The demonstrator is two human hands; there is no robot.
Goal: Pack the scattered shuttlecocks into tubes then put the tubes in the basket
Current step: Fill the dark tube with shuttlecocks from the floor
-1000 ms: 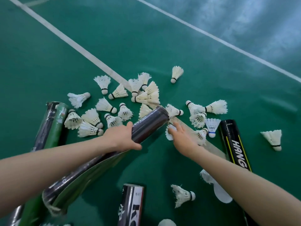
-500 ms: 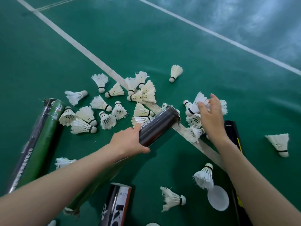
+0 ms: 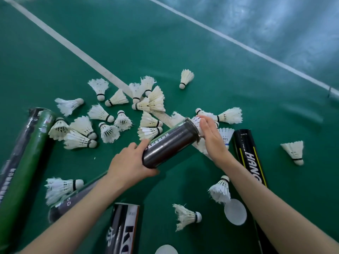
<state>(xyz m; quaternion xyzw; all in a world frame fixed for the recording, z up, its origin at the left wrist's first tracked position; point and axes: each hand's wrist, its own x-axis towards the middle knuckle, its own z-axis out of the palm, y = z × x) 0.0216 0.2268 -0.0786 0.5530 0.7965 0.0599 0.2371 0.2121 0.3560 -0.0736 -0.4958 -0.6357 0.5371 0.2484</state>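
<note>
My left hand (image 3: pixel 129 165) grips a long dark tube (image 3: pixel 170 143), tilted with its open end raised to the upper right. My right hand (image 3: pixel 211 136) holds a white shuttlecock (image 3: pixel 196 121) at that open end, its feathers partly inside the rim. Several white shuttlecocks lie scattered on the green floor, most in a cluster (image 3: pixel 102 121) to the left of the tube. One lies apart at the right (image 3: pixel 293 151) and one far back (image 3: pixel 186 77). No basket is in view.
A green tube (image 3: pixel 23 162) lies at the left, a black "HANG" tube (image 3: pixel 249 154) at the right under my right forearm, and a black-and-white tube (image 3: pixel 122 230) at the bottom. A round white lid (image 3: pixel 235 211) lies at lower right. White court lines cross the floor.
My right hand picked a shuttlecock from the right-hand group and brought it left to the tube's open end. My left hand lifted the tube end a little.
</note>
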